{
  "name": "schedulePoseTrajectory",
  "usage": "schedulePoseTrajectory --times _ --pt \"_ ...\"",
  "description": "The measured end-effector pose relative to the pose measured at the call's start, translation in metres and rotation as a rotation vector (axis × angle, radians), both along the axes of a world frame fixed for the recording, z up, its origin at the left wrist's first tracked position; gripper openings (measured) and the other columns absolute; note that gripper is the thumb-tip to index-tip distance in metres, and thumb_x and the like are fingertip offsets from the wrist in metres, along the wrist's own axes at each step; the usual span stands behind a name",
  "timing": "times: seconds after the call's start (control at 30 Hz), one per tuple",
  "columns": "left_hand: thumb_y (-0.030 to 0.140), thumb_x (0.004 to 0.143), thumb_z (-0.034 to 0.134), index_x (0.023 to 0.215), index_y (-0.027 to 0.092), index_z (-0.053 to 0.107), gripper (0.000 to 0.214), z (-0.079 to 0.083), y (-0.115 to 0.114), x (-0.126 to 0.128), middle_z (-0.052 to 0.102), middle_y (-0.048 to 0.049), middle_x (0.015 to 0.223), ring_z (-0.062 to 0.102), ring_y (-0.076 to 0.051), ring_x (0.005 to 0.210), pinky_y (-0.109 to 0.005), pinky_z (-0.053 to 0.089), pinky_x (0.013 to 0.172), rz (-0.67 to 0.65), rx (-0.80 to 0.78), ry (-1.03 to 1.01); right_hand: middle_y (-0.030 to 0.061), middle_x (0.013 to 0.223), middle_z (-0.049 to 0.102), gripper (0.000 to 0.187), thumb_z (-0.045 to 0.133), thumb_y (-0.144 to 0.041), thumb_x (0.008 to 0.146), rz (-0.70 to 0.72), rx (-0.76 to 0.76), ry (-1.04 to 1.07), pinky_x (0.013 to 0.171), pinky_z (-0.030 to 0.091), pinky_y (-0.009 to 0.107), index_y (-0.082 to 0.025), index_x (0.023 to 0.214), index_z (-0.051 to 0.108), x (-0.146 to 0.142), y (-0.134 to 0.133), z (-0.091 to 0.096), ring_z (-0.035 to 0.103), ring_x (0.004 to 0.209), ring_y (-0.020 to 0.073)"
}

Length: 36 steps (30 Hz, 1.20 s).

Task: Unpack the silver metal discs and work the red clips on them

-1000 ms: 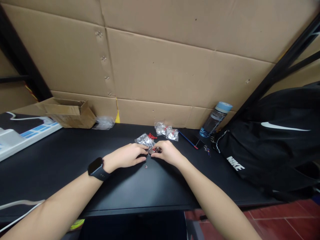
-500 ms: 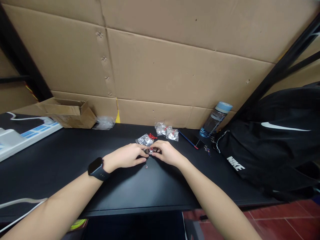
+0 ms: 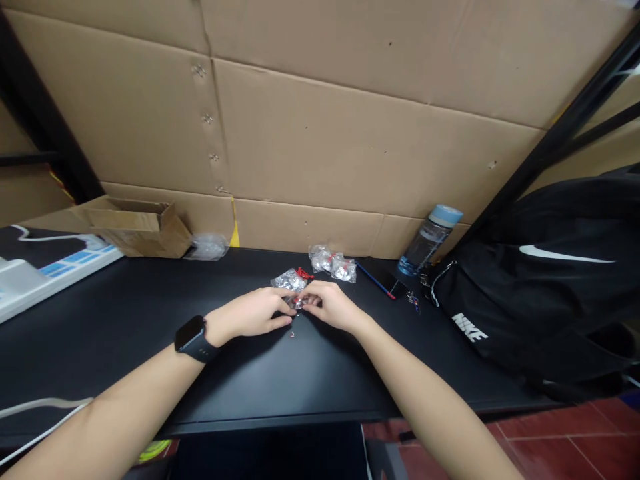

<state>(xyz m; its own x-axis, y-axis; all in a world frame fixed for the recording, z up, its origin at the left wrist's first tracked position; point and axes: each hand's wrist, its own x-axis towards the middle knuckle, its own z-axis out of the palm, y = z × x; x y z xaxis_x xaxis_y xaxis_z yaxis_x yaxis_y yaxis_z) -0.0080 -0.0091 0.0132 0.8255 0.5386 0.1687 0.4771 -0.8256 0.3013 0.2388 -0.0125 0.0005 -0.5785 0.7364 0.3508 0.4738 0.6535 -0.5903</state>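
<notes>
Right hand [image 3: 334,307] is pinching small shiny piece [image 3: 299,303]; left hand [image 3: 256,312] touching, grip unclear; slack pinch might be dropping it near.

Left hand [image 3: 254,312] and right hand [image 3: 335,307] close together – fingers [image 3: 314,288] bent, forearms [image 3: 137,395] aslant

1 bottle [image 3: 424,245] stands near 1 black backpack [image 3: 545,297].

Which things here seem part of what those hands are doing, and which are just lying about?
Probably in use:
small shiny piece at the fingertips of the left hand and right hand
nearby plastic packet
red bits beside it
similar packets farther back

Probably just lying about:
bottle
backpack
power strip
</notes>
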Motion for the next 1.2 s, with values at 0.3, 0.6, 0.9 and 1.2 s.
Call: schedulePoseTrajectory --times 0.3,0.6,0.9,1.2 --pt "0.034 0.101 0.057 0.115 0.028 0.079 0.028 0.000 0.000 0.000 0.058 -0.0062 0.152 0.069 -0.025 0.122 -0.033 0.049 0.110 0.013 0.008 0.055 0.0082 0.107 0.070 0.035 0.086 -0.040 0.084 -0.268 0.413 -0.381 0.084 0.048 0.034 -0.021 0.109 0.071 -0.008 0.003 -0.003 0.062 0.097 0.0240" --pt "0.036 0.101 0.056 0.113 0.029 0.080 0.028 0.004 -0.005 0.003 0.054 -0.0048 0.156 0.067 -0.025 0.126 -0.032 0.050 0.109 0.045 -0.028 0.069 0.0037 0.090 0.071 0.026 0.084 -0.041 0.085 -0.193 0.235 -0.282 0.072 0.044 0.026 -0.019 0.091 0.073 -0.002 0.019 -0.003 0.066 0.081 0.0176" --pt "0.034 0.099 0.060 0.122 0.031 0.078 0.029 0.002 -0.003 0.002 0.053 -0.0021 0.157 0.069 -0.025 0.123 -0.031 0.048 0.111 0.017 -0.040 0.013 0.0035 0.094 0.071 0.013 0.081 -0.014 0.086 -0.108 0.230 -0.192 0.082 0.047 0.027 -0.020 0.095 0.074 0.011 0.019 0.000 0.065 0.089 0.0181" --pt "0.034 0.098 0.062 0.120 0.031 0.079 0.028 -0.002 0.001 0.000 0.055 -0.0030 0.156 0.067 -0.026 0.126 -0.035 0.049 0.111 0.011 -0.010 0.025 0.0040 0.096 0.071 0.033 0.090 -0.039 0.079 -0.404 0.295 -0.279 0.080 0.042 0.030 -0.022 0.098 0.069 -0.010 0.019 -0.008 0.063 0.090 0.0214"
